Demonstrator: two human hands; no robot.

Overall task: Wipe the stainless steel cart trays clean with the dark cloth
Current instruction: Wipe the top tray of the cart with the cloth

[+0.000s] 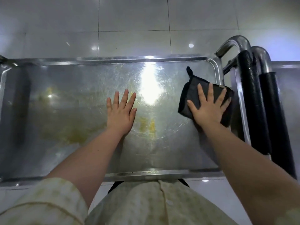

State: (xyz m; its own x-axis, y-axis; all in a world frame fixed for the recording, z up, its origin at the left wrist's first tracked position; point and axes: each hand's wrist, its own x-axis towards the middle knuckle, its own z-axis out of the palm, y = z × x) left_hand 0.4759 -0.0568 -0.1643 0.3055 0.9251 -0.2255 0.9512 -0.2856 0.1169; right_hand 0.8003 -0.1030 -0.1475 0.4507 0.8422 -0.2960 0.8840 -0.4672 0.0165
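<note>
A stainless steel cart tray [65, 143] fills the middle of the head view, with yellowish smears on its left and centre and a bright light glare near the top. The dark cloth [191, 91], folded with a small loop at its far corner, lies on the tray's right end beside the rim. My right hand [208, 108] presses flat on the cloth with fingers spread. My left hand [121, 111] rests flat on the bare tray at centre, fingers straight, apart from the cloth.
The cart's steel handle [233, 43] with black foam grips [253, 98] rises just right of the tray. A second steel surface [289, 82] shows beyond it. Glossy white floor tiles [129, 21] surround the cart. My light garment [146, 205] is below the tray's near rim.
</note>
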